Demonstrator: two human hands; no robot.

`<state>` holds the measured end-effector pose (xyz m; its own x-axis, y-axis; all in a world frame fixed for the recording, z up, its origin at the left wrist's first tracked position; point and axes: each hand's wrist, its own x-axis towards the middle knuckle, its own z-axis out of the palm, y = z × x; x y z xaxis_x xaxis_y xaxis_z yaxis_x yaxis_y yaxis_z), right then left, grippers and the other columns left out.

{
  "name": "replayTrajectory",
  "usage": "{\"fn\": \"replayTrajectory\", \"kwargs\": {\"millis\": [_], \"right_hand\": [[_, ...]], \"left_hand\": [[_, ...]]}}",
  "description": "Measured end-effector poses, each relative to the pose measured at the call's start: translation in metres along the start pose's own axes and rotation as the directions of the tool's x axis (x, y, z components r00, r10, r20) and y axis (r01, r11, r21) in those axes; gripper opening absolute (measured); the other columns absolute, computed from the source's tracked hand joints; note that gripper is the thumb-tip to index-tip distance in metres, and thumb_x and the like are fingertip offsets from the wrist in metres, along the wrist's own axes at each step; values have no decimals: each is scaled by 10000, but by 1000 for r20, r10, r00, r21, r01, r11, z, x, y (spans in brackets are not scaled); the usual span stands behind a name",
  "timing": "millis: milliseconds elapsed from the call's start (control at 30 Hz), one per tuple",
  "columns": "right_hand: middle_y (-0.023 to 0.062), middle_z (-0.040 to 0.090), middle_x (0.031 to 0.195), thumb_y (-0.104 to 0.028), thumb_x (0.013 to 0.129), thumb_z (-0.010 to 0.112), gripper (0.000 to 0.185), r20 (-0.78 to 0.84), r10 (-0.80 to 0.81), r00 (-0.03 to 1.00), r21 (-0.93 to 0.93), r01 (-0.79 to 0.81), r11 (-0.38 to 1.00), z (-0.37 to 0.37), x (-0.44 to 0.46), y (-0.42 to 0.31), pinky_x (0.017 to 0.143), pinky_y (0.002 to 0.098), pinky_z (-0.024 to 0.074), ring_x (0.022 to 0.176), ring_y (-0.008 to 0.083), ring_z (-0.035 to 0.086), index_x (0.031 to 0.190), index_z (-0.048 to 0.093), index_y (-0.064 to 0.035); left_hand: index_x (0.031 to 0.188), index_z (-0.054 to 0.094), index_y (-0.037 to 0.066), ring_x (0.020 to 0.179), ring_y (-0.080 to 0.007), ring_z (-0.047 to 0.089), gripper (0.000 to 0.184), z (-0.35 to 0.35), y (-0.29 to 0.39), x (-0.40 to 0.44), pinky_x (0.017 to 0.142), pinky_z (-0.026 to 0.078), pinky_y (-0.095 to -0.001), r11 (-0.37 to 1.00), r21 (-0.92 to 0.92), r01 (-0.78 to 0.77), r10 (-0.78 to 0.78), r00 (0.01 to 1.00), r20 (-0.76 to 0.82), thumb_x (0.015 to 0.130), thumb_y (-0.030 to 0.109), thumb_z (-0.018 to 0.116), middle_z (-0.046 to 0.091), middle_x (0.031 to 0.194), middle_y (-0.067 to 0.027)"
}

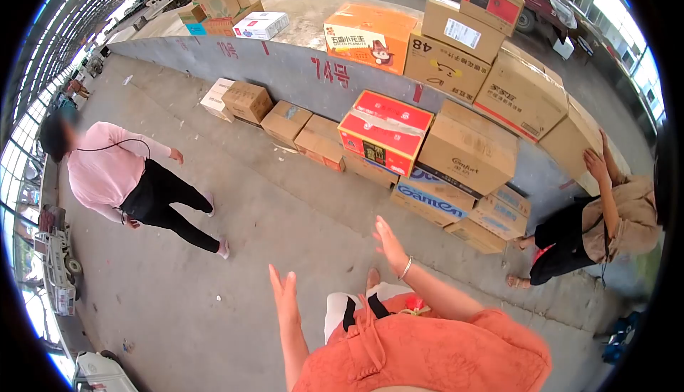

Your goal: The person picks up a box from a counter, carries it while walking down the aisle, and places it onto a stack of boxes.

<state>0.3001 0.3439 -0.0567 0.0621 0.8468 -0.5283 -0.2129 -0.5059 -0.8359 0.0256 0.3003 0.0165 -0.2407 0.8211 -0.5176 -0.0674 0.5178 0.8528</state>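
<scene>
Concrete floor (157, 285): your left hand (285, 296) and right hand (390, 246) are empty, opened, raised apart; Ganten carton (431, 203), low in the stack (467, 153) beyond the right; step, seemingly a pause, any lift calling for both hands.

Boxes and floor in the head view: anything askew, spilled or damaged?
A small white scrap lies loose on the grey floor, left of the left hand, like litter. The boxes show no clear spill or crushing; their slant may be partly lens distortion.
</scene>
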Motion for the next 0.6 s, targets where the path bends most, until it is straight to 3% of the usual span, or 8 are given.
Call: {"fn": "replayTrajectory", "kwargs": {"millis": [267,367,600], "right_hand": [[102,196,1638,-723,914,427,896,-137,83,987,73,-74,995,-15,72,-11,1137,551,263,1450,305,304,1593,170,-197],[102,193,1639,-735,904,435,921,-185,77,980,133,-53,990,-11,90,-29,1142,549,251,1451,305,301,1593,162,-189],[114,185,1641,-751,897,420,951,-305,70,950,202,-7,979,12,173,-68,1152,567,223,1462,314,277,1595,142,-168]], "left_hand": [[1607,71,197,1518,-312,132,913,5,18,98,1152,253,-523,990,131,41,-49,997,60,920,465,608,65,1663,-144],[1597,115,119,1501,-354,182,884,20,39,144,1194,221,-442,996,85,0,-8,995,96,935,377,641,109,1653,-157],[1586,148,76,1497,-345,195,919,50,95,265,1191,228,-436,977,68,-200,179,955,237,911,427,664,152,1630,-206]]}}
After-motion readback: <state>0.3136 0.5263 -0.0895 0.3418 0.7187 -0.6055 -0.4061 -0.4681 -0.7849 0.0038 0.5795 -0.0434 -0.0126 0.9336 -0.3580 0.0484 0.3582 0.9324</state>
